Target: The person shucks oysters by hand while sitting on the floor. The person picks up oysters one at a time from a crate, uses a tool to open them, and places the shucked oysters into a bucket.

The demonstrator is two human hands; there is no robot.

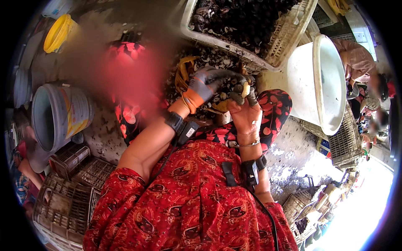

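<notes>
- small pale piece [246,89], smooth and rounded: held at the fingertips of the right hand [245,109], fingers curled around it; palm bare, fingertips sheathed in dark, rough covers.
- left hand [206,83]: covered by a grey glove with an orange cuff; fingers reached across, close to the piece. whether anything is gripped can't be made out.
- both hands held over loose shells [212,53], dark and whitish, chipped-looking.
- just beyond: off-white plastic crate [289,37], slotted walls grimed, loaded with dark shells [238,21].
- to the right: round white tub [302,79], smooth-walled, thick-rimmed.
- to the left: grey bucket [79,112], yellow bucket [60,33], brown lattice crates [65,205].
- floor [289,152]: grey, stained, debris-flecked.
- room: co-worker [356,62] seen at far right; lower right washed out by glare.
</notes>
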